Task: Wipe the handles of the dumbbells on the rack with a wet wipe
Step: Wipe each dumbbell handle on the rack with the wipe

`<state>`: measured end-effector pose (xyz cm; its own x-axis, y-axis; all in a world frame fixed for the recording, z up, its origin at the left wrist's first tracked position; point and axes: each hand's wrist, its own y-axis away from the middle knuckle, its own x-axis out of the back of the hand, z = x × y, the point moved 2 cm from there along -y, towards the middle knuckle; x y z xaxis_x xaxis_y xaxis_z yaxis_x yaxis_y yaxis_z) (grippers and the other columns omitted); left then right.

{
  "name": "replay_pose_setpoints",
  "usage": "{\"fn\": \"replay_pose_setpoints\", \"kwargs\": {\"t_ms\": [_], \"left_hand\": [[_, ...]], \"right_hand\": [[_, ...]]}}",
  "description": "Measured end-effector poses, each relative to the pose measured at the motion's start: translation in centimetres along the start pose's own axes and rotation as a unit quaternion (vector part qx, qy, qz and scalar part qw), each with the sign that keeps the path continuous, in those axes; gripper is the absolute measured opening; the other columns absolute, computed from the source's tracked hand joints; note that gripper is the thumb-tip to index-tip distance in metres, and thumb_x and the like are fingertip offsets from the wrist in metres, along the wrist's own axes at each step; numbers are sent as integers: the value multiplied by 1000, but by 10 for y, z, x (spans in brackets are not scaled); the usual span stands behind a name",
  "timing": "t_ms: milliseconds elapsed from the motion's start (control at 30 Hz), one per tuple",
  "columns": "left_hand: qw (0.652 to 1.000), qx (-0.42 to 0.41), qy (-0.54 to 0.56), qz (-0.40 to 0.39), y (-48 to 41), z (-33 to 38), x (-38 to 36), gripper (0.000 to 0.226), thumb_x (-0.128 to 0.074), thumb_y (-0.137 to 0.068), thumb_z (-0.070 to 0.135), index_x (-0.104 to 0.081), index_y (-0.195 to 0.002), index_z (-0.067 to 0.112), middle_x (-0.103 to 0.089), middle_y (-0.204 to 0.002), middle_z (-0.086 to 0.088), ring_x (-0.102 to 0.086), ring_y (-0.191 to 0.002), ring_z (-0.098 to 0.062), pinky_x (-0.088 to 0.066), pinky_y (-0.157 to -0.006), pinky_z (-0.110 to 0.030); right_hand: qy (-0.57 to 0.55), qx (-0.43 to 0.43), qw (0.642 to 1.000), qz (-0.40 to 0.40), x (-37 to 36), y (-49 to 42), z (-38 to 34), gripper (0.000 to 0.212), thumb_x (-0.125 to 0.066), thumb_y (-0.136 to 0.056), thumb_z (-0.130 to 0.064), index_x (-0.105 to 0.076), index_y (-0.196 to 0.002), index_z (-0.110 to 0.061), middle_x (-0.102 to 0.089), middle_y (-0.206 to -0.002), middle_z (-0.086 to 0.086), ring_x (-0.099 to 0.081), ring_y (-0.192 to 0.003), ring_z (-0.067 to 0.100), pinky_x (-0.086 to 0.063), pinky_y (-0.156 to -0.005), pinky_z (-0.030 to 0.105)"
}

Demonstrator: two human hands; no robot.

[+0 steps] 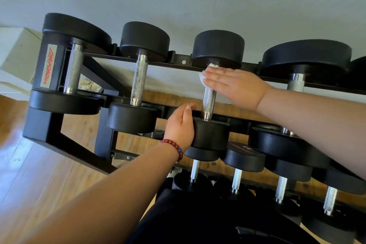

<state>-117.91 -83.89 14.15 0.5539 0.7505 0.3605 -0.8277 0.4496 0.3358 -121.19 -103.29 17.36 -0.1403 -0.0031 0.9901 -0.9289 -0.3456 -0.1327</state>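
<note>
A black rack [42,130] carries several black dumbbells with knurled steel handles on its top tier. My right hand [235,86] lies flat with straight fingers over the far end of the third dumbbell's handle [208,101], pressing a white wet wipe [202,78] against it; the wipe peeks out past my fingertips. My left hand [179,127], with a red bead bracelet on its wrist, grips the side of that dumbbell's near head [211,134]. To the left stand the first handle [72,69] and the second handle [139,80].
A larger dumbbell [305,61] sits to the right, its handle partly behind my right forearm. The lower tier holds several smaller dumbbells [243,156]. A grey wall rises behind the rack, a wooden floor [29,168] lies at the left, and a cardboard box [17,53] stands far left.
</note>
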Motion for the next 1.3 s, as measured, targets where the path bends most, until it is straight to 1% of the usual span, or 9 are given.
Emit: {"fn": "replay_pose_setpoints", "kwargs": {"t_ms": [167, 333, 467, 533, 667, 833, 967, 1167, 1300], "left_hand": [[1000, -12, 6, -1, 1, 0, 0, 37, -31, -104, 27, -64, -120, 19, -64, -117, 8, -54, -109, -2, -37, -91, -13], [1000, 0, -1, -3, 2, 1, 1, 37, -30, -104, 28, -62, -122, 22, -61, -119, 9, -52, -111, -4, -39, -98, -23], [1000, -7, 2, -5, 3, 3, 1, 33, -31, -104, 26, -62, -113, 24, -62, -106, 17, -53, -101, 6, -38, -87, -12], [1000, -7, 1, -4, 2, 3, 1, 35, -30, -104, 26, -62, -117, 24, -62, -109, 15, -53, -103, 4, -38, -88, -15], [1000, -1, -2, -4, 2, 2, 1, 37, -30, -104, 27, -61, -122, 21, -62, -119, 10, -52, -110, -2, -37, -95, -19], [1000, -4, 2, -1, 4, 5, 1, 32, -31, -104, 24, -62, -108, 29, -62, -103, 17, -53, -96, 8, -37, -84, -9], [1000, 0, 1, 2, 3, 3, 0, 36, -31, -104, 26, -61, -122, 21, -62, -119, 10, -52, -110, -1, -36, -97, -19], [1000, 2, 0, -2, 3, 5, 1, 32, -31, -104, 24, -61, -112, 27, -60, -102, 21, -51, -93, 16, -36, -82, -4], [1000, 4, -2, -1, 2, 3, 0, 35, -30, -104, 26, -59, -124, 22, -62, -117, 13, -51, -109, 1, -36, -95, -18]], "right_hand": [[-33, 151, 987, -41, -4, 16, -22, 40, -39, -94, -6, -55, -131, -2, -55, -136, 16, -51, -127, 30, -35, -108, 43], [-17, 11, 1000, 12, 2, 0, 5, 52, -51, -79, 16, -54, -130, 4, -55, -133, 22, -52, -124, 39, -37, -103, 53], [-40, 169, 984, -50, -5, 17, -22, 44, -38, -91, -6, -55, -131, -2, -56, -135, 17, -51, -127, 30, -35, -106, 45], [-35, 162, 985, -51, -1, 12, -11, 44, -39, -91, -5, -56, -131, -2, -56, -134, 17, -53, -125, 31, -36, -104, 46], [-18, 38, 999, -5, 2, 1, 7, 51, -34, -86, 5, -52, -133, 1, -53, -137, 20, -50, -126, 37, -37, -103, 52], [-51, 187, 980, -52, -1, 16, -15, 45, -47, -85, 1, -58, -129, -1, -57, -133, 18, -54, -124, 33, -43, -100, 49], [-32, 42, 999, -4, 5, -3, 16, 48, -39, -86, 7, -57, -129, 0, -56, -134, 19, -52, -125, 36, -41, -102, 49], [-74, 179, 980, -44, -3, 14, -19, 42, -47, -89, -4, -58, -129, -3, -58, -132, 16, -54, -124, 31, -42, -103, 46], [-50, 22, 998, 7, -1, -1, 9, 49, -40, -84, 6, -56, -130, 0, -56, -135, 17, -52, -126, 34, -33, -105, 49]]}}
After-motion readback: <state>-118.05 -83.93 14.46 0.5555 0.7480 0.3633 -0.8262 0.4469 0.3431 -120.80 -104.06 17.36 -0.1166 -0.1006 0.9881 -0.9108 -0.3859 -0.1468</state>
